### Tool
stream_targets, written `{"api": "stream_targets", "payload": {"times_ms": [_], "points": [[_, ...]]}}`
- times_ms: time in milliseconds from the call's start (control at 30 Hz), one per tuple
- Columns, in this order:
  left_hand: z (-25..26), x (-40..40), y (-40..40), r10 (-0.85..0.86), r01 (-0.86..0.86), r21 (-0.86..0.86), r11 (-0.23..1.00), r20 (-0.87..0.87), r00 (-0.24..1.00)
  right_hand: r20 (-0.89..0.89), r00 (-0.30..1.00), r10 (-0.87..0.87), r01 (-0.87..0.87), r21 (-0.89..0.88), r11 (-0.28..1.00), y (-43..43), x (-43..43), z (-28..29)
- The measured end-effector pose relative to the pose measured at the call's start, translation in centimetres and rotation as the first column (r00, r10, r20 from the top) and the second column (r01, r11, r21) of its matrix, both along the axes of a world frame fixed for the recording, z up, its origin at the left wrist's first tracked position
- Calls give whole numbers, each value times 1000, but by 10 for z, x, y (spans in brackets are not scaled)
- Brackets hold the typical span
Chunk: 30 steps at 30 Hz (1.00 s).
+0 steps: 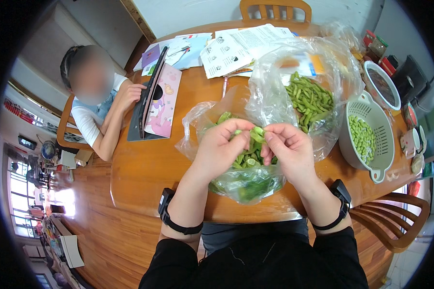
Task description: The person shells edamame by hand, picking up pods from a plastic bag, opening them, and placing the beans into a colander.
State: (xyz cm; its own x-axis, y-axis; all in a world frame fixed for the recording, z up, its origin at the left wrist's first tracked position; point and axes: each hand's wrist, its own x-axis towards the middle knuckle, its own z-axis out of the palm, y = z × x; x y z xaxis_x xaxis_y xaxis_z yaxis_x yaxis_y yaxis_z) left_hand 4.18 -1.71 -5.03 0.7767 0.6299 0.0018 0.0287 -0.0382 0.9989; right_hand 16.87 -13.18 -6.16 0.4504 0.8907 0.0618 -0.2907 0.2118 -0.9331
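Observation:
Between my two hands is a green soybean pod, pinched by the fingertips. My left hand grips its left part, and my right hand has thumb and forefinger on its right end. Just below them lies a clear plastic bag of green pods and hulls. Behind my right hand, a second clear bag holds whole soybean pods. To the right stands a pale grey-green colander with shelled green beans in it.
Across the left corner sits a person touching a tablet in a pink case. Printed papers lie at the back. Beyond the colander are a white-rimmed bowl, jars and a mug. A wooden chair stands at the lower right.

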Motion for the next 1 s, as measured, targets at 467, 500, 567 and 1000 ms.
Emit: {"api": "stream_targets", "payload": {"times_ms": [467, 500, 567, 1000], "points": [[13, 4, -21, 113, -117, 460, 880, 37, 993, 263, 947, -187, 175, 70, 982, -2, -7, 2], [9, 5, -20, 105, -122, 387, 914, 64, 992, 244, 953, -182, 166, 84, 983, -2, -8, 3], [3, 4, -17, 64, -74, 86, 993, 119, 991, 194, 969, -153, 139, 82, 987, -3, -8, 4], [8, 8, -17, -139, 213, -499, 840, 181, 974, 226, 962, -152, 121, 146, 982, 0, -7, -5]]}}
